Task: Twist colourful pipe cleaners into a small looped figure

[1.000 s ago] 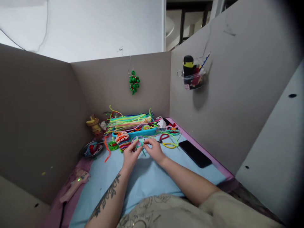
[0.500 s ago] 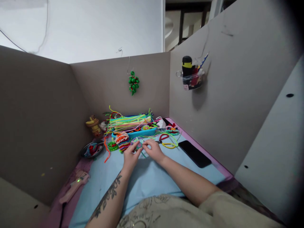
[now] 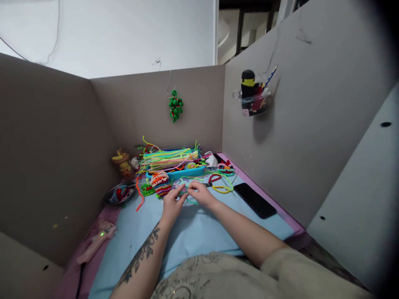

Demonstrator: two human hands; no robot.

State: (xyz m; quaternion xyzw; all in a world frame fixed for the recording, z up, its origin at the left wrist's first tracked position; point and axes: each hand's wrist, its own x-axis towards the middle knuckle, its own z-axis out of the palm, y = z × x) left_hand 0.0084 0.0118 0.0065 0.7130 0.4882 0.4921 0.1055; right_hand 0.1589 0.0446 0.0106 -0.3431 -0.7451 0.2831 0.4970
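Observation:
Over the blue cloth, my left hand (image 3: 172, 203) and my right hand (image 3: 202, 195) meet fingertip to fingertip. Both are closed in a pinch on thin pipe cleaners; a teal pipe cleaner (image 3: 192, 202) shows its end below the fingers. Lilac and green strands curve up behind them, and the fingers hide how they are joined. Just past my right hand lie scissors (image 3: 220, 189) with red and yellow handles. To the left of my left hand are a striped pipe-cleaner piece (image 3: 163, 190), an orange and pink coiled piece (image 3: 159, 178) and a green coiled piece (image 3: 147, 189).
A blue tray (image 3: 190, 172) heaped with pipe cleaners stands at the back. A phone (image 3: 254, 200) lies right, a dark bowl (image 3: 109, 198) and a pink glue gun (image 3: 99, 243) left. Grey panels enclose the table; a clear cup (image 3: 255, 107) hangs on the right one.
The teal end below my fingers has swung to the right and now lies flatter. Both hands stay pinched in nearly the same place; the view has shifted slightly.

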